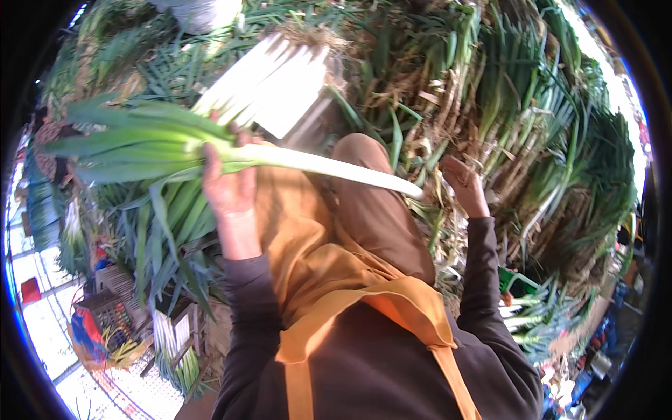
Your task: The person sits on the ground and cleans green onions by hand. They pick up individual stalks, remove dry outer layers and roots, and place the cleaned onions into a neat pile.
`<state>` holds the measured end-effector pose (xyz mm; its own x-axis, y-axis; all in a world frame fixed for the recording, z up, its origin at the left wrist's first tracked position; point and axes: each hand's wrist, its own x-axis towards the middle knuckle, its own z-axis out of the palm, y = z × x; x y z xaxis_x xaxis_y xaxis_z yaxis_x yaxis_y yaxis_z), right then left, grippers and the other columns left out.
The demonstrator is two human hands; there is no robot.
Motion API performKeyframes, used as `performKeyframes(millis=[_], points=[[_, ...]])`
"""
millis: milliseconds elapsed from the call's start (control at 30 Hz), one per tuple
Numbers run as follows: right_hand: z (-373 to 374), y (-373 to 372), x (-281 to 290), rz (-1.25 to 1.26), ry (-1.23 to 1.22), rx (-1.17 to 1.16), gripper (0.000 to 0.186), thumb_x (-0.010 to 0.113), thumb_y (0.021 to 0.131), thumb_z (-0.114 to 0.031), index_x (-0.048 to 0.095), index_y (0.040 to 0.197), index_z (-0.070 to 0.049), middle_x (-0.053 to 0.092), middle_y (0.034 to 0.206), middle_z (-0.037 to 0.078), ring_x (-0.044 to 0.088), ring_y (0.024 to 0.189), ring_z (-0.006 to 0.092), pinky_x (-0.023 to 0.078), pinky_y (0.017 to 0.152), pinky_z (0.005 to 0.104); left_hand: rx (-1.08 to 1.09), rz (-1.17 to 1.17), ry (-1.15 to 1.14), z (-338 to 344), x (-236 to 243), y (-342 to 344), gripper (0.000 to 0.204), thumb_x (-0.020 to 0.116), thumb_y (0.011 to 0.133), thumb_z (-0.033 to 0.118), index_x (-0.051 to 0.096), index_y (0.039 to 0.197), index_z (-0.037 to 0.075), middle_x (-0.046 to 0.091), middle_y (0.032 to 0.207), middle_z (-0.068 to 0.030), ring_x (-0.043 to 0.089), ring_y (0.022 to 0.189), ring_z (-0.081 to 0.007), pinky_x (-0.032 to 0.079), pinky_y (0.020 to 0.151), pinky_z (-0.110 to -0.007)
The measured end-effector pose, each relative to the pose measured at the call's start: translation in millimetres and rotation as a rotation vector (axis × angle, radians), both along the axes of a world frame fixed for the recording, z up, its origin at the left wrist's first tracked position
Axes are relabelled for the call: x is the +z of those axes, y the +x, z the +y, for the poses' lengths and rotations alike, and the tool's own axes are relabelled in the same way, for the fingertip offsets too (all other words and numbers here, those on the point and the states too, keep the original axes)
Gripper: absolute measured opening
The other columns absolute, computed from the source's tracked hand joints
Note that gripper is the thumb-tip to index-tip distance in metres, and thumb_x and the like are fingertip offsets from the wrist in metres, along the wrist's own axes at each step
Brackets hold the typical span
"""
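Observation:
My left hand [227, 171] grips a long leek [329, 166] across its leafy part; its green fan points left and its white stalk reaches right over my knees. Just behind it, several trimmed white leeks [269, 77] lie together, roots at the far end. My right hand [462, 178] is beside my right knee, near the pile of untrimmed leeks and dry husks, its fingers curled together; whether they hold anything I cannot make out.
Heaped leeks [532, 126] surround me at front and right, with more green leaves [161, 238] at left. A green crate [518, 278] is low right. Plastic crates [119, 301] and bundled leeks [175, 350] stand low left. My orange-aproned legs fill the middle.

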<state>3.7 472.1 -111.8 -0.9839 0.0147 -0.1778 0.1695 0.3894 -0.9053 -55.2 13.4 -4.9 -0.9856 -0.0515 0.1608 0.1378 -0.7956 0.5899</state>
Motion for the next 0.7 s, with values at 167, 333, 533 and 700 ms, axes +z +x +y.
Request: performKeyframes(millis=[167, 333, 533, 700], points=[[-114.8, -18.3, 82.6, 0.258, -0.117, 0.608, 0.051, 0.072, 0.088, -0.014, 0.054, 0.132, 0.003, 0.068, 0.109, 0.014, 0.06, 0.097, 0.0143, 0.049, 0.087, 0.0314, -0.126, 0.043, -0.06, 45.7, 32.7, -9.0, 0.076, 0.062, 0.093, 0.045, 0.028, 0.15, 0.006, 0.053, 0.125, -0.0141, 0.054, 0.109, -0.0248, 0.042, 0.099, -0.044], [-152.2, 5.7, 108.8, 0.203, -0.174, 0.212, 0.035, 0.071, 0.087, -0.013, 0.062, 0.116, 0.005, 0.068, 0.089, 0.017, 0.059, 0.081, 0.0126, 0.051, 0.077, 0.031, 0.071, -0.06, -0.359, 95.2, 55.6, -0.7, 0.058, 0.058, 0.096, 0.041, 0.046, 0.135, 0.0, 0.061, 0.119, -0.0168, 0.06, 0.11, -0.0258, 0.048, 0.095, -0.04], [-148.8, 45.4, 103.1, 0.297, -0.125, -0.028, 0.04, 0.074, 0.086, -0.012, 0.06, 0.119, 0.004, 0.058, 0.078, 0.007, 0.048, 0.072, 0.008, 0.045, 0.064, 0.0263, 0.118, -0.162, -0.34, 160.6, 51.8, 2.5, 0.043, 0.039, 0.106, 0.03, 0.051, 0.125, -0.007, 0.068, 0.104, -0.0181, 0.07, 0.089, -0.0244, 0.058, 0.078, -0.033], [-128.9, 65.0, 107.1, 0.147, -0.303, -0.064, 0.05, 0.074, 0.088, -0.015, 0.056, 0.13, 0.006, 0.061, 0.08, -0.001, 0.051, 0.069, 0.0033, 0.043, 0.06, 0.0203, -0.102, -0.274, -0.083, 192.6, 44.5, -9.8, 0.032, 0.045, 0.104, 0.023, 0.058, 0.109, -0.006, 0.069, 0.091, -0.0172, 0.07, 0.08, -0.0243, 0.059, 0.072, -0.033]])
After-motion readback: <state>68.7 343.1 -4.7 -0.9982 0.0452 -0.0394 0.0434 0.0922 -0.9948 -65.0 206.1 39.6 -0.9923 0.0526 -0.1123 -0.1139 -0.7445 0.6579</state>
